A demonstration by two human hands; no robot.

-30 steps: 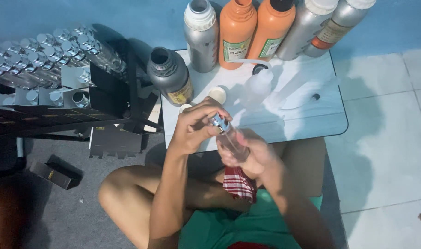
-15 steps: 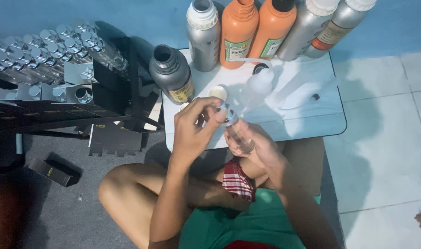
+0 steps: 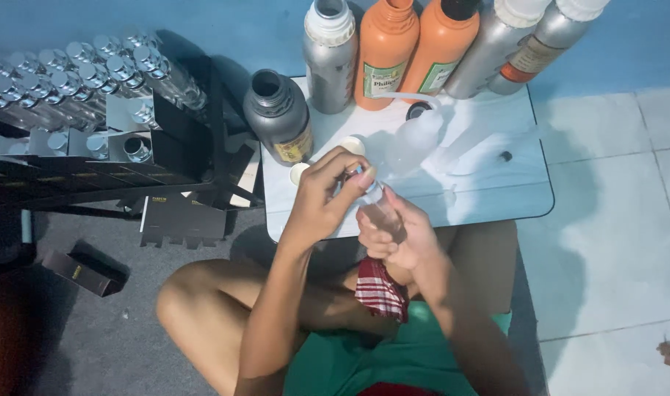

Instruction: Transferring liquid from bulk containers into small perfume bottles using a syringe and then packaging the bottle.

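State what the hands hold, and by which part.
The right hand grips a small clear glass bottle around its body; the left hand pinches its top. A red checked cloth hangs below.

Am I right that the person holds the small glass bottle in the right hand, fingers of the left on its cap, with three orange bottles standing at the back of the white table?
Not quite: the head view shows two orange bottles at the back of the white table, not three. The rest holds: the right hand holds the small glass bottle, and the left hand has its fingers on the cap.
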